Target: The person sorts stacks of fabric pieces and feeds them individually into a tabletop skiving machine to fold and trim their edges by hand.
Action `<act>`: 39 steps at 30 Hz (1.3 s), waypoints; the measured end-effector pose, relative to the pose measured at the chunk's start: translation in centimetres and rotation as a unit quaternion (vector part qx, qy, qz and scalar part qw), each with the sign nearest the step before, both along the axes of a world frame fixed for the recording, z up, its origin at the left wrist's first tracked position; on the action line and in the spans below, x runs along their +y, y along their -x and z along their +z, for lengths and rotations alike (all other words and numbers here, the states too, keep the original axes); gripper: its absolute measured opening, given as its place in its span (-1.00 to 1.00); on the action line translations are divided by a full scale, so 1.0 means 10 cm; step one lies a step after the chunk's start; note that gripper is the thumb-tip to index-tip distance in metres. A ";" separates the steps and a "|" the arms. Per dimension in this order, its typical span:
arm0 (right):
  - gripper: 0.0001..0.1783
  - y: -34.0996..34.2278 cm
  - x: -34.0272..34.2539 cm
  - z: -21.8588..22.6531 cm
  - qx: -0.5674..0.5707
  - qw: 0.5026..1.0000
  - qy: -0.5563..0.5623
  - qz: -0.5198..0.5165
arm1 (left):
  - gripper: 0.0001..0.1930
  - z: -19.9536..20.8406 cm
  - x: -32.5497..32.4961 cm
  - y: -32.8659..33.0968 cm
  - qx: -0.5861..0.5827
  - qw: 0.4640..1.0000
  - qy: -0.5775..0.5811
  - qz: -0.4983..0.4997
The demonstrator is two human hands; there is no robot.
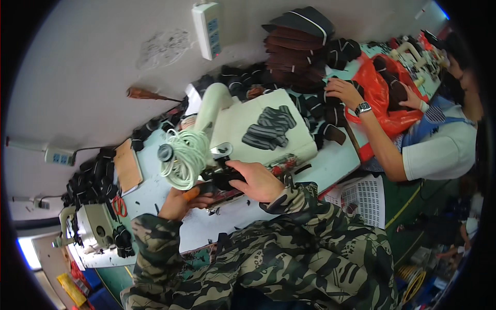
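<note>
A cream sewing machine (213, 106) stands in front of me, with a coil of pale cord (187, 157) hanging at its head. Below the coil, my left hand (178, 203), an orange band around one finger, is closed on the edge of a dark fabric piece (206, 187) by the needle area. From the right, my right hand (259, 182) grips the dark material there, thumb and forefinger on either side of it. The exact shape of the piece is hidden by the hands and machine. Grey striped fabric strips (268, 127) lie piled on the machine's flat cream top.
Stacked dark brown pieces (294, 51) and black bundles line the wall. At right, a co-worker's hand (343, 92) reaches among black pieces beside a red plastic bag (380, 98). Red scissors (119, 205), a brown board (127, 166) and another machine (95, 227) are at left.
</note>
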State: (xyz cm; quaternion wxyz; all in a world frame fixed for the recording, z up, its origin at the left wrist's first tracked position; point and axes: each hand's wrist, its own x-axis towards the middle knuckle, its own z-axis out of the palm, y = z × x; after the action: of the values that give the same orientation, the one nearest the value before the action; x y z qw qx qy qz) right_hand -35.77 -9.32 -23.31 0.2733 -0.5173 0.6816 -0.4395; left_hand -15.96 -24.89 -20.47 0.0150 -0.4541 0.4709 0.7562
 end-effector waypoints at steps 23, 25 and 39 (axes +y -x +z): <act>-0.70 -0.07 -0.14 0.21 0.023 0.997 -0.029 0.070 | -0.80 0.13 0.00 0.33 -0.094 0.977 0.097 -0.166; -0.70 -0.07 -0.12 0.21 -0.034 0.998 -0.042 0.036 | -0.78 0.17 -0.03 0.32 -0.086 0.974 0.095 -0.189; -0.40 0.28 0.17 0.14 0.386 0.915 0.021 -0.114 | -0.34 0.07 0.71 0.94 0.070 0.984 0.106 -0.121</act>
State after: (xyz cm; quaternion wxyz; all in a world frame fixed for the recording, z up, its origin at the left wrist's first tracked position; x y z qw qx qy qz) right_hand -38.53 -7.65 -21.92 -0.0745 -0.5710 0.7790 -0.2481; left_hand -25.35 -17.75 -19.75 0.0251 -0.3388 0.5997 0.7245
